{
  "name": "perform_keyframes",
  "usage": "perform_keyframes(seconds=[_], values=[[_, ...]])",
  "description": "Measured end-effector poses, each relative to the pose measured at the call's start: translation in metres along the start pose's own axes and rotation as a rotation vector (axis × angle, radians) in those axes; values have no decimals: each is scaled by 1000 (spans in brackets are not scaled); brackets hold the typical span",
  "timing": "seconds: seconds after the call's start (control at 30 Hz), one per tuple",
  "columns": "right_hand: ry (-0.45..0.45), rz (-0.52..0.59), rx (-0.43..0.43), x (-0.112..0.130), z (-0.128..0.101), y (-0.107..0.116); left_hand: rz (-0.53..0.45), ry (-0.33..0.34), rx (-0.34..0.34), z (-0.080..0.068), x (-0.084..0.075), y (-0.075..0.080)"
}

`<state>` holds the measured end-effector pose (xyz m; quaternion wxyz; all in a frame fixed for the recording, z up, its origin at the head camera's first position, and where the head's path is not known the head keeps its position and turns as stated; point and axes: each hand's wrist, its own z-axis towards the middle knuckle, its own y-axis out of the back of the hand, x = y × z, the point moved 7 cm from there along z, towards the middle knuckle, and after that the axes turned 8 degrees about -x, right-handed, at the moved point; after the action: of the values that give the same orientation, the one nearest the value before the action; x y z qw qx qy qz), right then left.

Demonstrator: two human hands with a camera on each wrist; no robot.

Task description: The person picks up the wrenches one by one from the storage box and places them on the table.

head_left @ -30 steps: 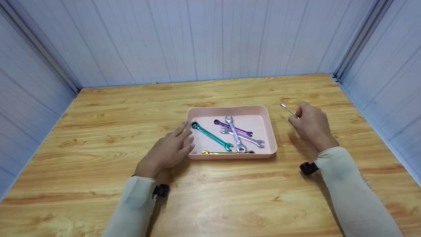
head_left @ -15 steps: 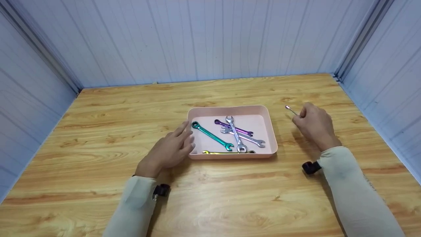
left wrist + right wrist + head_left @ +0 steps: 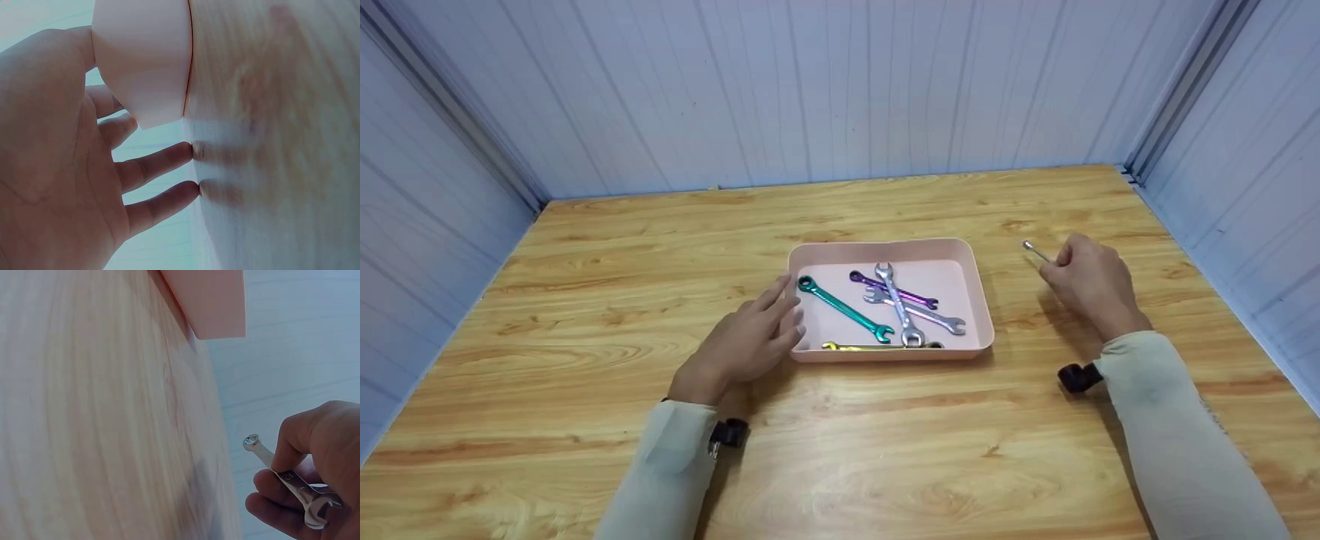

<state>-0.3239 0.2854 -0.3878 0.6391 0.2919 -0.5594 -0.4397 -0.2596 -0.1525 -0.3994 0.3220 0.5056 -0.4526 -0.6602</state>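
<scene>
A small silver combination wrench (image 3: 298, 487) is pinched between the thumb and curled fingers of my right hand (image 3: 1091, 285), above the table to the right of the pink tray (image 3: 982, 300). Its ring end points away, up and left; the open end shows near the palm in the right wrist view. My left hand (image 3: 742, 337) touches the tray's left side with fingers extended, two fingertips resting on the tabletop in the left wrist view. Inside the tray lie a green wrench (image 3: 846, 310), a purple wrench (image 3: 911, 293), a yellow wrench (image 3: 862, 347) and two crossing silver wrenches (image 3: 900, 307).
The wood-grain table (image 3: 885, 450) ends at a pale panelled wall (image 3: 840, 90) behind. Side walls stand left and right. A small black camera (image 3: 1080, 377) sits at the right wrist and another black camera (image 3: 729, 433) at the left.
My right hand has shifted to the right with the small wrench, farther from the tray. The left hand and the wrenches in the tray stay in place.
</scene>
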Motion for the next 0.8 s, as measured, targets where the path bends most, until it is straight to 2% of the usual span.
perform_keyframes(seconds=[0.37, 0.6, 0.8], values=[[-46, -16, 33, -8, 0, 2, -3, 15, 5, -1, 0, 1], [-76, -49, 65, -13, 1, 2, -18, -53, -19, -2, -1, 3], [-103, -80, 76, -17, 0, 2, -13, -52, -12, -2, -1, 3]])
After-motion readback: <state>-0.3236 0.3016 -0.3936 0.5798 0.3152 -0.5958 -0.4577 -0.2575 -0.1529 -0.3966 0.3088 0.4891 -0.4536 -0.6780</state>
